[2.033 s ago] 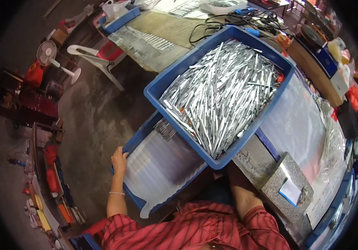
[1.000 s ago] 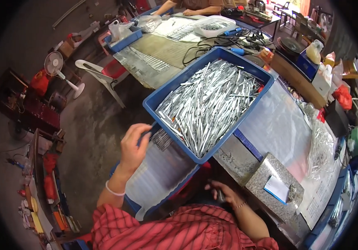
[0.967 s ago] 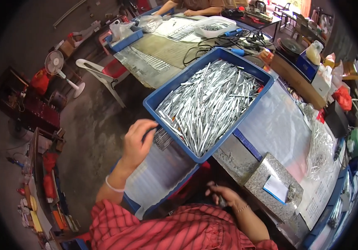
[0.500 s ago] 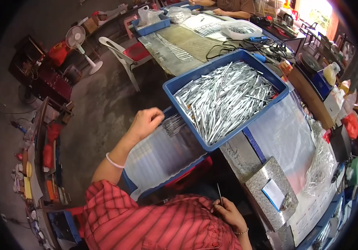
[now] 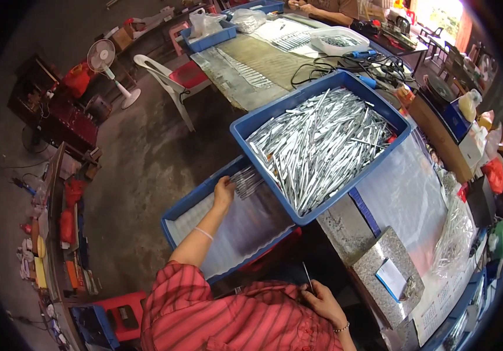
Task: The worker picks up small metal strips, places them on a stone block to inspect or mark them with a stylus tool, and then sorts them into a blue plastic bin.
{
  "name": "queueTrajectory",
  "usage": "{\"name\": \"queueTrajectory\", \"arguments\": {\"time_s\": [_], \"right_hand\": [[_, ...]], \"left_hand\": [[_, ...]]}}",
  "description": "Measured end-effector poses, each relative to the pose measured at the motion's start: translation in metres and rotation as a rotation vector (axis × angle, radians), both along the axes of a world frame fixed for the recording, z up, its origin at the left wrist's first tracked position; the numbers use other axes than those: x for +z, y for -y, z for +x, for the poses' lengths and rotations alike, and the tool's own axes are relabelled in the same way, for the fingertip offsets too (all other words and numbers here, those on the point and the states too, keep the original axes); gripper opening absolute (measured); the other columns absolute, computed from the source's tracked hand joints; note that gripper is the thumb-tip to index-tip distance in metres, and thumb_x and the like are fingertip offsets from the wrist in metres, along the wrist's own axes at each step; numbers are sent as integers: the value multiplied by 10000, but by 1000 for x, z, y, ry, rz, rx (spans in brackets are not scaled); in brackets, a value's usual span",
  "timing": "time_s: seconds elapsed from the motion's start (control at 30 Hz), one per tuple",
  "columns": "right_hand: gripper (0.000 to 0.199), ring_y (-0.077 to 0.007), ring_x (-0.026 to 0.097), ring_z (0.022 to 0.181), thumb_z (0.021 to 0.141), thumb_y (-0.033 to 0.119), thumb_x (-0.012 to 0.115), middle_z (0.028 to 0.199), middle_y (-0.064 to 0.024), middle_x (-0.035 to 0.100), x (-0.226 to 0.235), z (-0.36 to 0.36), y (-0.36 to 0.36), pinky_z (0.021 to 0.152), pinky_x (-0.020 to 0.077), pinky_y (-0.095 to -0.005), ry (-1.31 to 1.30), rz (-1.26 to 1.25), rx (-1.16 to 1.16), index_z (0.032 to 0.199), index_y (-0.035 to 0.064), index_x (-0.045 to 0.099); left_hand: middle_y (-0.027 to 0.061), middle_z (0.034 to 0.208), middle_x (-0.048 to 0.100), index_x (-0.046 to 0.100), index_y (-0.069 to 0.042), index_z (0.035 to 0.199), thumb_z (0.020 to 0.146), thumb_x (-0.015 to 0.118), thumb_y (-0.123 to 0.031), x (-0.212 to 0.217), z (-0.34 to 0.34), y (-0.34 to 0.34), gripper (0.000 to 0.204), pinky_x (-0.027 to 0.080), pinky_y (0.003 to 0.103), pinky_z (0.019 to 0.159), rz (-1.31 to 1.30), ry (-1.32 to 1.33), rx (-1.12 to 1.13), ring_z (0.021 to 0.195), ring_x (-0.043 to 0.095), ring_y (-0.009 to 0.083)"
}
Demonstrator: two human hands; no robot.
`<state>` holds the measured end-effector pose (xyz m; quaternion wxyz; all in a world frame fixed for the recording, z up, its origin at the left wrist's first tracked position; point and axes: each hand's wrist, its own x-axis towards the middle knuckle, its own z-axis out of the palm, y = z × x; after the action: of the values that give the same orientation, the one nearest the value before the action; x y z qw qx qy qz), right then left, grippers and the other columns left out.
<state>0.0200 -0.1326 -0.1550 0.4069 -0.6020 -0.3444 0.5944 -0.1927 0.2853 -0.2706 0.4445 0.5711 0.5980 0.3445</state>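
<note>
The left hand (image 5: 224, 193) is closing its grip on a small bundle of metal rods (image 5: 245, 180) over the lower blue tray (image 5: 176, 212), while the right hand (image 5: 320, 295) is pinching one thin rod (image 5: 307, 276) upright near the lap. Risk: rods are likely slipping loose, and the heaped upper blue tray (image 5: 263, 114) is overhanging, inviting a spill.

Left arm: reaching far and forward, elbow nearly straight, a thin band circling the wrist. Left hand (image 5: 224, 193): fingers curling down, palm facing away. Right arm: folding in near the torso, striped sleeve covering it. Right hand (image 5: 321, 297): fingers pinching together, a bracelet showing at the wrist.
</note>
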Motion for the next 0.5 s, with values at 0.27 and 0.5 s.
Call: {"name": "queueTrajectory", "arguments": {"time_s": [0.27, 0.5], "right_hand": [[154, -150, 626, 768, 919, 132, 578, 848, -94, 646, 4, 6, -1, 704, 489, -288, 102, -47, -10, 1003, 3, 581], [160, -140, 623, 759, 920, 135, 575, 829, -85, 640, 11, 1, -6, 701, 491, -284, 29, -49, 15, 999, -4, 571]], "left_hand": [[-29, 793, 510, 569, -70, 932, 903, 567, -127, 51, 35, 32, 64, 437, 269, 678, -192, 271, 78, 718, 485, 82], [-6, 900, 540, 526, -41, 1203, 925, 557, -159, 38, 14, 33, 303, 459, 307, 744, -201, 308, 28, 819, 516, 105]]}}
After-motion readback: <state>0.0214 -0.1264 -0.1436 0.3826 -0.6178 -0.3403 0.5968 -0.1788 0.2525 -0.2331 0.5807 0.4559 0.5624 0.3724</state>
